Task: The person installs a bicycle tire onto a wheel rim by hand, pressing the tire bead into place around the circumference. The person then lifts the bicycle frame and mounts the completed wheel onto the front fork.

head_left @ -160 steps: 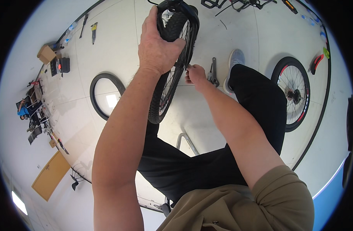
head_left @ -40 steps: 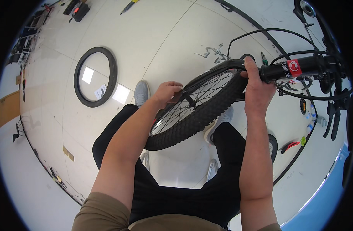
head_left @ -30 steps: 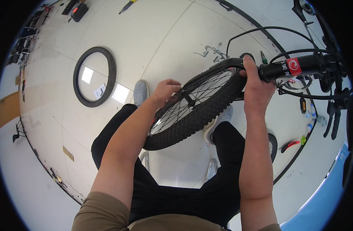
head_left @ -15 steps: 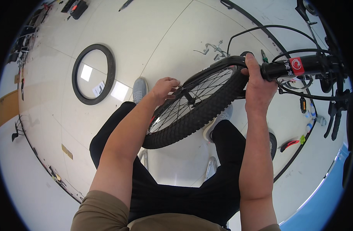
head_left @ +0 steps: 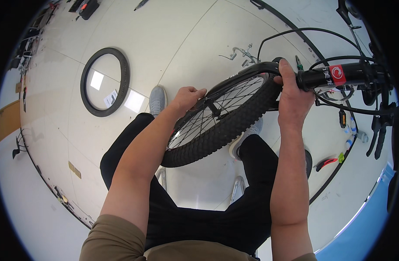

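Floor (head_left: 199, 39) pale, glossy (loose tyre (head_left: 105, 81) lying nearby); both hands, left (head_left: 188, 96) & right (head_left: 292, 98), grip wheel (head_left: 221, 119).

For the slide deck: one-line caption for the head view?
Seated person's left hand and right hand grip a black knobby-tyred spoked bicycle wheel beside a black bicycle frame tube.

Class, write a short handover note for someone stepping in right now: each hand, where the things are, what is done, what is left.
Left hand: gripping at the hub of the bicycle wheel.
Right hand: clamped on the wheel's tyre at its far rim, beside the black bicycle frame.
Wheel: tilted, held in the air over the knees, tyre fitted.
Spare tyre: flat on the floor, left.
Done: wheel brought up to the frame.
Left: wheel apparently not yet mounted.
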Motion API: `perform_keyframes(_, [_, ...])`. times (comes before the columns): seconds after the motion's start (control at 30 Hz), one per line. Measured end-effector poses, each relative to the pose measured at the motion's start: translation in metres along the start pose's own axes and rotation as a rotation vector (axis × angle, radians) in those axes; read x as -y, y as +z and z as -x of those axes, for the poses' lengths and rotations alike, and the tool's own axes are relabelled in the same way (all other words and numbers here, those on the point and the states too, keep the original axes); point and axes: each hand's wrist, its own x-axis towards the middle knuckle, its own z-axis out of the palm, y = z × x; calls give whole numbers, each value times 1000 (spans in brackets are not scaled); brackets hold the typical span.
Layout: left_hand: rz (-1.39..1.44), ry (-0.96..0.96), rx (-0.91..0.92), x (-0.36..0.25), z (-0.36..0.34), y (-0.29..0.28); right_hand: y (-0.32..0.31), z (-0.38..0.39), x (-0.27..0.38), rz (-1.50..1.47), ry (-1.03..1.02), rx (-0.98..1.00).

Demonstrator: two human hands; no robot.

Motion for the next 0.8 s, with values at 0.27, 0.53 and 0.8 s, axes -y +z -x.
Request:
perform_keyframes(0.27, [174,82,-25,4,-3,4,-4,-3,-4,50,6,38])
perform_keyframes(0.53, [211,194,40,14,-11,0,0,-2,-5,14,-14,7])
perform_keyframes(0.8, [-31,71,25,2,-5,-6,-1,-2,-5,50,-17,13])
